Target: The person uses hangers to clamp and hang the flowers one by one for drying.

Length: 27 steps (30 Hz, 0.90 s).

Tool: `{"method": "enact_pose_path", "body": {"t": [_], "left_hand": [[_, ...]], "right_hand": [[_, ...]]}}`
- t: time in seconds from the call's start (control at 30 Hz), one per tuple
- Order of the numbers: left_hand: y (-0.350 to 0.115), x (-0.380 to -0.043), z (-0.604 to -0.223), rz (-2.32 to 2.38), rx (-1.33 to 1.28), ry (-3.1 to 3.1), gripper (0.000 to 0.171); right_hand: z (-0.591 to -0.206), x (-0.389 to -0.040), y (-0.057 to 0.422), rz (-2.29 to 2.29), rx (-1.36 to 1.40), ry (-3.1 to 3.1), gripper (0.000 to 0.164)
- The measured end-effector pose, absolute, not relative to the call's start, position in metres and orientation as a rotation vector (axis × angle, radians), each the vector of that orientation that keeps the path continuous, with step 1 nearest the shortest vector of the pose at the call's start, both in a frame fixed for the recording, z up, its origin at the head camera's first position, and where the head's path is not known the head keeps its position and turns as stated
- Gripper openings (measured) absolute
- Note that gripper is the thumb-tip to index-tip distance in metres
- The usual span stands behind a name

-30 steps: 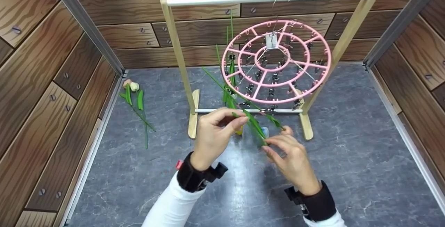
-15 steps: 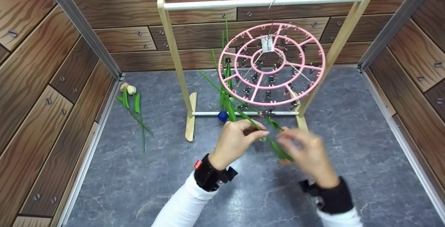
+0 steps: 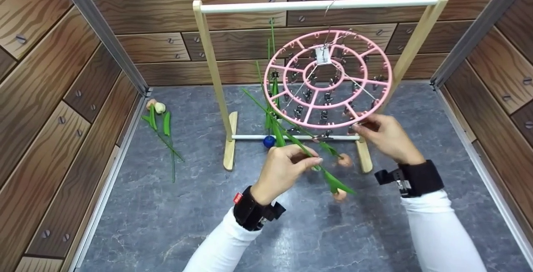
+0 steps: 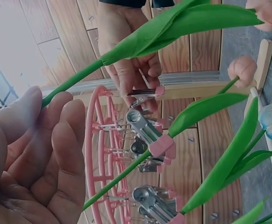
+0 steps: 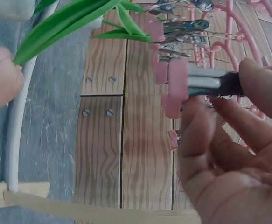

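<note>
My left hand (image 3: 281,170) pinches the green stem of an artificial tulip (image 3: 335,180) between thumb and fingers, its peach bloom pointing down toward the floor. In the left wrist view, this tulip's leaves (image 4: 173,32) cross in front of the hanger. At the near right edge of the round pink hanger (image 3: 307,116), my right hand (image 3: 387,138) holds a metal clip. The right wrist view has that clip (image 5: 203,84) between thumb and fingers; its pink pads hold nothing. Beside it, another peach tulip (image 3: 344,160) hangs from a clip (image 4: 149,133).
A rack (image 3: 210,59) of wooden posts and white bars carries the hanger. Several tulips hang at its left side, including one with a blue bloom (image 3: 269,141). Two more tulips (image 3: 159,108) lie on the grey floor at left. Wood-patterned walls surround the space.
My right hand has let go of the tulip and moved up and right to a clip at the hanger's edge. The left hand has shifted right and down, keeping the stem.
</note>
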<state>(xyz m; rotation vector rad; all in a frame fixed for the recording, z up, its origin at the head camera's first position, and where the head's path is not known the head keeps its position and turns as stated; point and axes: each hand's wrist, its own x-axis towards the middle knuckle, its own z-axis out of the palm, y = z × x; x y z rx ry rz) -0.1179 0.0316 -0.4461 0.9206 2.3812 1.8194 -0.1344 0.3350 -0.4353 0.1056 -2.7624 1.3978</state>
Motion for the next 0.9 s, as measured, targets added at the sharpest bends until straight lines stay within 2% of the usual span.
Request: {"method": "enact_pose_path", "body": {"t": [0.1, 0.3, 0.7, 0.9], "left_hand": [[0.031, -0.119, -0.447, 1.831, 0.916, 2.376, 0.012], [0.028, -0.122, -0.447, 1.882, 0.886, 2.352, 0.011], [0.025, -0.132, -0.450, 2.010, 0.769, 2.290, 0.014], [0.024, -0.136, -0.452, 2.015, 0.683, 2.322, 0.013]], "right_hand": [[-0.434, -0.134, 0.336, 1.443, 0.142, -2.741, 0.032], [-0.432, -0.132, 0.327, 1.499, 0.189, -2.702, 0.028], [-0.446, -0.116, 0.280, 1.714, -0.085, -2.313, 0.019], [-0.453, -0.106, 0.257, 1.778, 0.017, -2.143, 0.019]]}}
